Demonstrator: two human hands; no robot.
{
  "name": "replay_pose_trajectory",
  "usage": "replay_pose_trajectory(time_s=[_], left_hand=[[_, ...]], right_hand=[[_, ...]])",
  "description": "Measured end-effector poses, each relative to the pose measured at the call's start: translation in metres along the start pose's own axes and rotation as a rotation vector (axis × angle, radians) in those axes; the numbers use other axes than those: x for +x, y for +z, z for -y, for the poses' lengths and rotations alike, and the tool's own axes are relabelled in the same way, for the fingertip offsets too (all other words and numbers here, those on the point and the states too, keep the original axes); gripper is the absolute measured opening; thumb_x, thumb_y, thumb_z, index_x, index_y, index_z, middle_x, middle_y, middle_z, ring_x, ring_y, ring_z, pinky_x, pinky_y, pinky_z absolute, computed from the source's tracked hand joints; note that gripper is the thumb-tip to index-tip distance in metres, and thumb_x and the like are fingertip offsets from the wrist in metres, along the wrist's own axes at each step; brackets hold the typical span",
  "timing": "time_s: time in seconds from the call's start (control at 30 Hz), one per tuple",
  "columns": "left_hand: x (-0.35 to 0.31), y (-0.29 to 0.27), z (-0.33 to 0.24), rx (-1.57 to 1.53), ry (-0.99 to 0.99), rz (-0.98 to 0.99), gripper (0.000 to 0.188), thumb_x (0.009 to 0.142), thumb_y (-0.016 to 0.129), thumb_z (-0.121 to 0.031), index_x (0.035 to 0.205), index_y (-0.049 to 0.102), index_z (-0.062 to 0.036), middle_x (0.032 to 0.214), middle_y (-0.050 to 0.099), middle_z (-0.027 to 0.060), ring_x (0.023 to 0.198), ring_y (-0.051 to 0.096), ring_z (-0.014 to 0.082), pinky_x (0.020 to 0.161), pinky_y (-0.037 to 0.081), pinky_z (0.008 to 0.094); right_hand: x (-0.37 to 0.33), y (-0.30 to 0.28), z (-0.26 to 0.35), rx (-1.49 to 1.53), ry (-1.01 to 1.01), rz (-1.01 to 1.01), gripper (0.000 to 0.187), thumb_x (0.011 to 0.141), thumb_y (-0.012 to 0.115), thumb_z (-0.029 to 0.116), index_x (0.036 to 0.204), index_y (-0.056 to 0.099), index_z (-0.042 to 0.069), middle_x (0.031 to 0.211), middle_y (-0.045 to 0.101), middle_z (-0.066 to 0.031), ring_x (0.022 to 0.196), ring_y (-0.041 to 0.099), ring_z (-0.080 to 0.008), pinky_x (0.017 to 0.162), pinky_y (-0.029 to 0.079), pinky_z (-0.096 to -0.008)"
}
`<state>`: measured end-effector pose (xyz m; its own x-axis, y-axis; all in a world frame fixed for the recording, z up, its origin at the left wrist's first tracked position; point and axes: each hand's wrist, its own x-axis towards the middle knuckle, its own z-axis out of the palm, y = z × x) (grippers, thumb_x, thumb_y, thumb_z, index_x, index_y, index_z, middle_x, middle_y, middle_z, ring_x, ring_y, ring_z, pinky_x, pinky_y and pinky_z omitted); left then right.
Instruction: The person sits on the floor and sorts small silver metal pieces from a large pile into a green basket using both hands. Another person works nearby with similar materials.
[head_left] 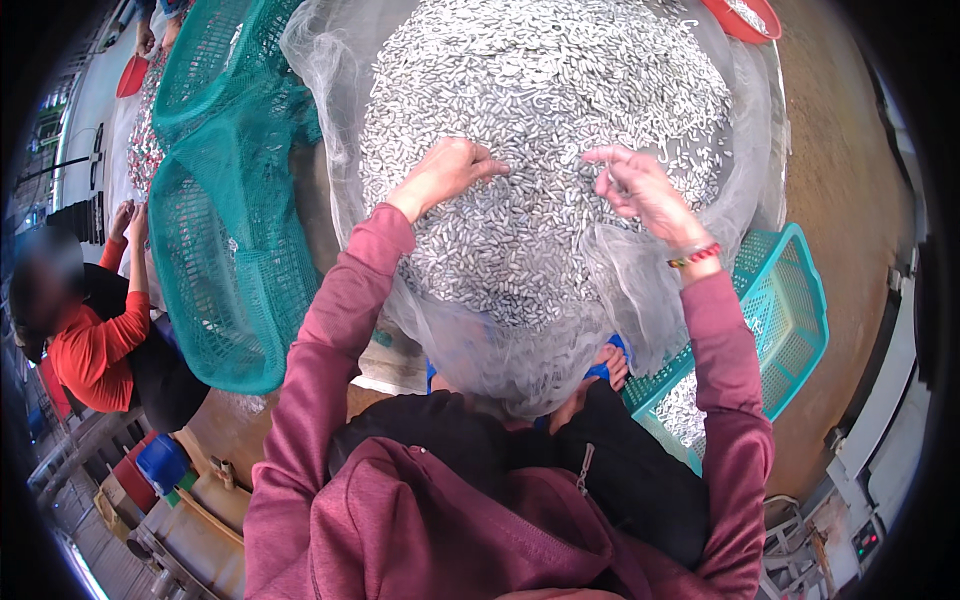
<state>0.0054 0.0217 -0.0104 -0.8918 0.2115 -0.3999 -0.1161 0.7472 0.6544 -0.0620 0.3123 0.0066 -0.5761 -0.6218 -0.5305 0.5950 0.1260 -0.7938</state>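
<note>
A wide heap of small silvery oblong pieces (pixel 530 130), a few of them curved like hooks, lies on pale mesh netting (pixel 480 360) before me. My left hand (pixel 450 172) reaches onto the left-middle of the heap. Its fingers are bent and pressed together at the pieces; what they hold, if anything, is hidden. Over the right part of the heap is my right hand (pixel 645 195), with a colourful band at the wrist. Its index finger points left and the other fingers curl in, perhaps round a small pale piece that I cannot make out.
Teal baskets draped with green netting (pixel 230 200) stand at my left. By my right forearm is a turquoise basket (pixel 800 290) with silvery pieces in it. A red bowl (pixel 748 18) sits at the far right. A person in an orange top (pixel 100 350) works at the left.
</note>
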Motion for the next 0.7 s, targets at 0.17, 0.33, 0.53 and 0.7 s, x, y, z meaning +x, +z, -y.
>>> replay_pose_trajectory(time_s=[0.17,0.33,0.53,0.7], left_hand=[[-0.007,-0.004,-0.009,0.114,0.195,-0.136,0.022,0.088,0.063,-0.028,0.093,0.071,-0.0082,0.083,0.061,0.0123,0.08,0.063,0.0294,0.071,0.049,0.0393],[-0.006,-0.013,-0.011,0.255,0.184,-0.24,0.019,0.078,0.074,-0.022,0.088,0.071,-0.0071,0.083,0.059,0.0119,0.079,0.061,0.0312,0.071,0.049,0.0401],[0.005,-0.024,-0.026,0.164,0.163,-0.18,0.022,0.085,0.068,-0.027,0.088,0.068,-0.0051,0.077,0.058,0.0124,0.075,0.061,0.0291,0.068,0.046,0.0398],[0.001,-0.027,-0.039,-1.103,-0.033,0.127,0.018,0.092,0.055,-0.018,0.086,0.055,-0.0011,0.071,0.049,0.0047,0.061,0.048,0.0123,0.044,0.038,0.0248]], right_hand=[[-0.022,-0.009,-0.057,-0.049,0.061,-0.064,0.021,0.085,0.043,0.009,0.087,0.064,0.004,0.071,0.056,-0.0013,0.051,0.042,-0.0056,0.043,0.03,-0.0198],[-0.067,-0.01,-0.06,-0.465,0.507,0.023,0.012,0.084,0.055,0.015,0.083,0.063,0.006,0.07,0.058,-0.0045,0.051,0.046,-0.0071,0.046,0.035,-0.0235],[-0.056,0.021,-0.032,-0.688,-0.319,-0.104,0.036,0.086,0.058,0.011,0.123,0.059,0.012,0.09,0.063,-0.0065,0.067,0.056,-0.0114,0.062,0.047,-0.0272],[-0.049,0.033,-0.02,-0.225,-0.018,0.019,0.054,0.093,0.046,0.002,0.144,0.04,0.016,0.114,0.059,-0.0133,0.085,0.063,-0.0169,0.071,0.053,-0.0262]])
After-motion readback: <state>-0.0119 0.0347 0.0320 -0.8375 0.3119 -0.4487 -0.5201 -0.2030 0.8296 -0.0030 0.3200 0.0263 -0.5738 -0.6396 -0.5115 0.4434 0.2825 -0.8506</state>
